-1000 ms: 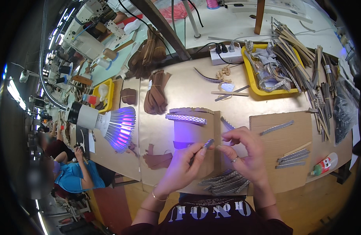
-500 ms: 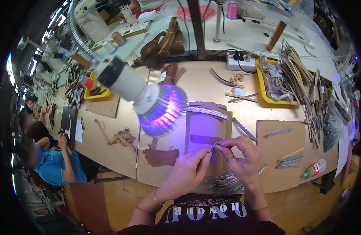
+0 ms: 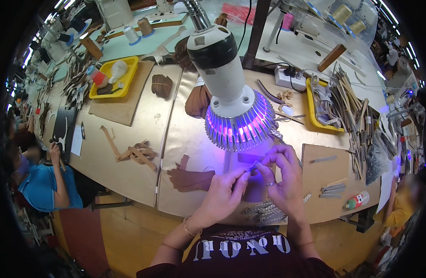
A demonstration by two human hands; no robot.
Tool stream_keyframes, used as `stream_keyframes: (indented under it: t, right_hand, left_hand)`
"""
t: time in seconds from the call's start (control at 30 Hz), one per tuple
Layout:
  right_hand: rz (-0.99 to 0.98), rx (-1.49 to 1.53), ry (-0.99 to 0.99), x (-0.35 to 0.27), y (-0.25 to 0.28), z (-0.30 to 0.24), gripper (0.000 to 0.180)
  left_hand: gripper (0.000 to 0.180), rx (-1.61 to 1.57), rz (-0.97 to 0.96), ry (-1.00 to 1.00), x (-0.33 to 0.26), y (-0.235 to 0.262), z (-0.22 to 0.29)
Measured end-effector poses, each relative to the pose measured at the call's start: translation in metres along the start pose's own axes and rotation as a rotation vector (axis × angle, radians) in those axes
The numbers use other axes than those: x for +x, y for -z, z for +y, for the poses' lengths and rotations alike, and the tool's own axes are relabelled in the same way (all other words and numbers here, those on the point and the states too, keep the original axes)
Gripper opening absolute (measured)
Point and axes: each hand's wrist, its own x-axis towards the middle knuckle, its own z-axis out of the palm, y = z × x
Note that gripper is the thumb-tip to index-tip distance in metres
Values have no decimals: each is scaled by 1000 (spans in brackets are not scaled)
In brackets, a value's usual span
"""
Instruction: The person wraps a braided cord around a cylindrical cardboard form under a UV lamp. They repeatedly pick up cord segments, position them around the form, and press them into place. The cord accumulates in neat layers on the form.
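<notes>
My left hand [image 3: 222,194] was closed to a narrow pinch, thumb and forefinger on a small strip [image 3: 252,167]. My right hand [image 3: 286,185] pinched it too, at the end nearer that side, the thumb and forefinger almost together and the other fingers curled. The strip was between my two sets of fingertips, above the table [image 3: 213,157], mostly covered by them. Just beyond it the lamp [image 3: 239,125] hung close, washing it in violet light.

Under my right wrist lay a pile of braided strips [image 3: 264,212]. To the right, a cardboard sheet [image 3: 310,173] bore a few short grey pieces [image 3: 333,189], and near its edge a bottle [image 3: 357,200] lay on its side. To the left of the lamp's light were some flat brown pieces [image 3: 192,180], and farther left a tangle of tan strips [image 3: 141,154].

Farther out on the right, a yellow tray [image 3: 325,126] held grey braids and scraps in a heap, with a sheaf of long strips [image 3: 354,109] beside it. On the far left, another tray [image 3: 133,73] contained a white bundle [image 3: 119,70], a red-and-blue container [image 3: 97,76] and some dark scraps [image 3: 104,90].
</notes>
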Motion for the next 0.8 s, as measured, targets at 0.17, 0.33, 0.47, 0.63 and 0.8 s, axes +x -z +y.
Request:
stream_keyframes:
  t: [0.17, 0.33, 0.47, 0.63, 0.8]
  right_hand:
    - [-23, 20, -24, 5, -3, 0, 14]
    - [-48, -3, -38, 10, -6, -4, 14]
    - [-114, 211, -221, 9, -5, -4, 12]
    - [-162, 511, -326, 8, -13, 11, 14]
    - [-30, 734, -263, 2, -24, 22, 38]
  left_hand:
    - [21, -8, -20, 15, 0, 5, 2]
    - [21, -33, -23, 13, -1, 8, -1]
    - [23, -61, -40, 11, 0, 7, -6]
    - [26, -378, -201, 174, 1, 10, -13]
    - [32, -717, -348, 300, 4, 17, -22]
